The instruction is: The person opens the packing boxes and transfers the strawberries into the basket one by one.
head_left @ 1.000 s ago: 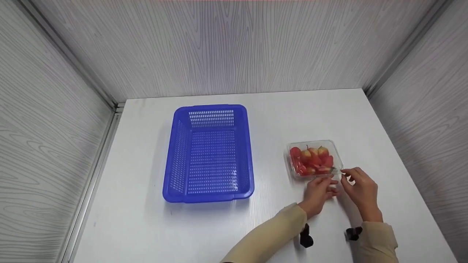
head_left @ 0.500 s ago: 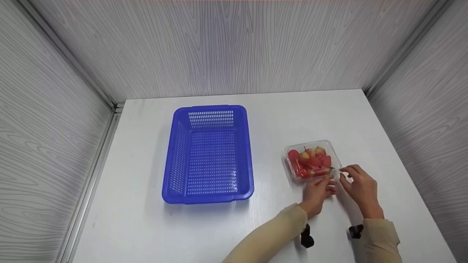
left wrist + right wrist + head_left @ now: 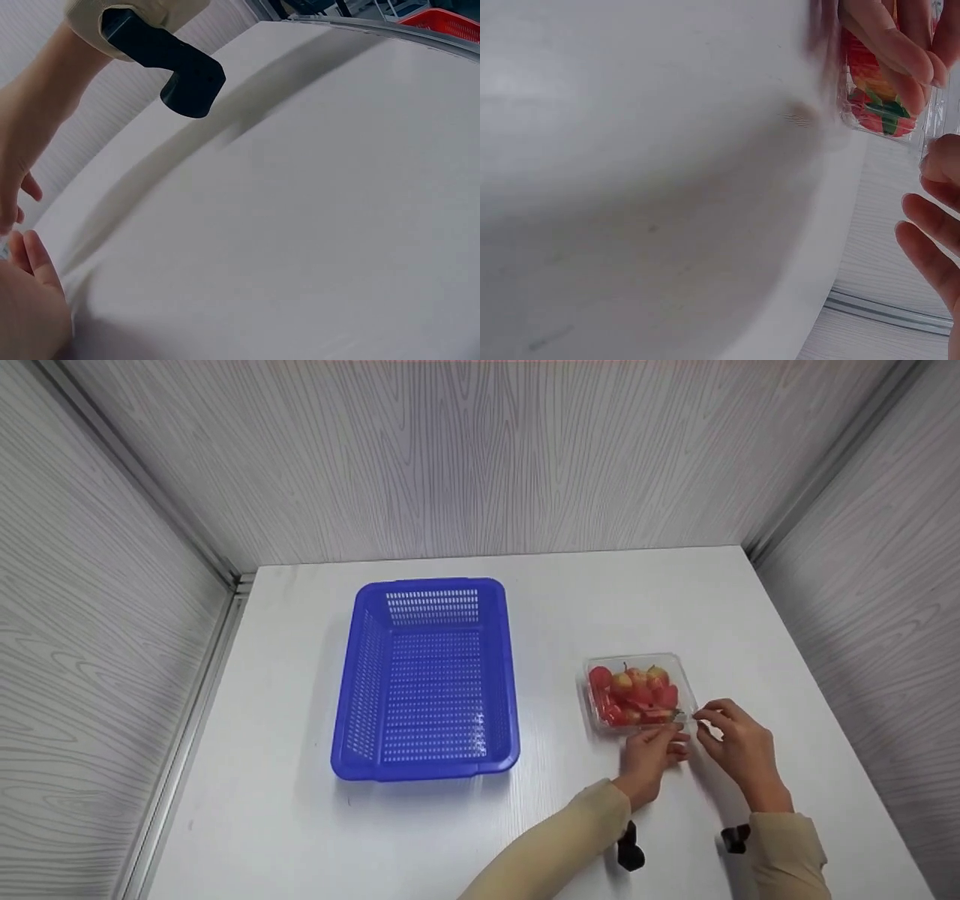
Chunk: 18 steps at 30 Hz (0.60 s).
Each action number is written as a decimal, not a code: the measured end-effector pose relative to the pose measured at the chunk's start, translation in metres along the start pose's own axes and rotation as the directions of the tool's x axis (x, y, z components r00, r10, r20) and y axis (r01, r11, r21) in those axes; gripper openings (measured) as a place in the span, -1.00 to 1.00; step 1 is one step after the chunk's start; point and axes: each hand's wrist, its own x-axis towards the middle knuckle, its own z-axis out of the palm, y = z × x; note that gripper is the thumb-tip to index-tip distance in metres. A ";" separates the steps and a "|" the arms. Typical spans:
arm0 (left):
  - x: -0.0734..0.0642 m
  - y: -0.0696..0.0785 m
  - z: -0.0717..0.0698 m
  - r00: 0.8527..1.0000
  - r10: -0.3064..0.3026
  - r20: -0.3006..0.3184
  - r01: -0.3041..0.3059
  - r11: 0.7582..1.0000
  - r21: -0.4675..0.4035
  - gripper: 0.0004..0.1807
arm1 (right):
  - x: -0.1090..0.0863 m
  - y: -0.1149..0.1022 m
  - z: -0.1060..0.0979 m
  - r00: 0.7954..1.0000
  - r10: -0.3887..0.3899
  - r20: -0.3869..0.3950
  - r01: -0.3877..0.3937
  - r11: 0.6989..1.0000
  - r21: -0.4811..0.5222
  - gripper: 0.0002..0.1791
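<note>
A clear plastic clamshell box (image 3: pixel 684 682) full of small red and yellow fruit (image 3: pixel 637 694) rests on the white table. Some fruits have stems. In the right wrist view a red one with green leaves (image 3: pixel 889 118) shows through the plastic. My left hand (image 3: pixel 646 761) is at the box's near edge, thumb and fingers gripping its rim close to the right corner. My right hand (image 3: pixel 741 746) pinches the plastic at that near right corner between thumb and forefinger, the other fingers bent loosely. In the left wrist view the fingertips of both hands nearly meet at the left edge.
A blue perforated basket (image 3: pixel 514 697) with nothing in it stands left of the box. Wood-grain panels (image 3: pixel 480 457) enclose the table at the back and sides. A black wrist mount (image 3: pixel 630 851) hangs under the left sleeve. Beyond the table edge is a red basket (image 3: pixel 442 24).
The box has shifted slightly left and a little nearer, with its near right corner still between both hands. The right hand has dropped slightly; the left has barely moved.
</note>
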 end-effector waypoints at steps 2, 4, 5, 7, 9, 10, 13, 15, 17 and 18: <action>-0.001 0.000 0.002 1.000 -0.002 -0.010 0.002 1.000 0.007 -0.84 | 0.001 0.000 -0.002 1.000 -0.017 -0.003 0.017 1.000 -0.005 -0.75; -0.002 0.001 0.003 1.000 -0.001 -0.025 0.002 1.000 0.010 -0.85 | 0.002 -0.001 -0.002 0.999 -0.044 -0.008 0.044 0.999 0.004 -0.76; -0.002 0.001 0.003 1.000 -0.003 -0.031 0.003 1.000 0.007 -0.85 | 0.002 -0.001 -0.001 0.998 -0.061 -0.012 0.061 0.998 0.010 -0.76; -0.003 0.001 0.003 0.999 0.003 -0.033 -0.003 1.000 -0.007 -0.84 | 0.003 -0.001 0.000 0.995 -0.093 -0.022 0.093 0.995 0.021 -0.75; -0.004 0.002 0.003 1.000 0.009 -0.030 -0.010 1.000 -0.029 -0.83 | 0.004 0.000 0.000 0.993 -0.117 -0.030 0.118 0.992 0.039 -0.73; -0.004 0.002 0.003 0.999 0.009 -0.031 -0.010 0.999 -0.035 -0.83 | 0.005 0.000 0.000 0.992 -0.123 -0.028 0.124 0.991 0.046 -0.72; -0.006 0.001 0.004 1.000 0.003 -0.025 -0.004 1.000 -0.030 -0.86 | 0.005 0.000 -0.001 0.989 -0.147 -0.021 0.148 0.987 0.054 -0.70; -0.007 0.000 0.005 1.000 0.000 -0.004 0.000 1.000 -0.019 -0.88 | 0.006 -0.002 -0.002 0.987 -0.162 -0.013 0.163 0.985 0.059 -0.68; -0.008 -0.001 0.006 1.000 0.002 0.028 -0.002 1.000 -0.013 -0.88 | 0.007 -0.005 -0.002 0.985 -0.175 -0.006 0.175 0.982 0.069 -0.68; -0.008 -0.001 0.007 0.999 0.007 0.040 -0.006 1.000 -0.009 -0.87 | 0.007 -0.006 -0.002 0.984 -0.179 -0.001 0.178 0.981 0.075 -0.68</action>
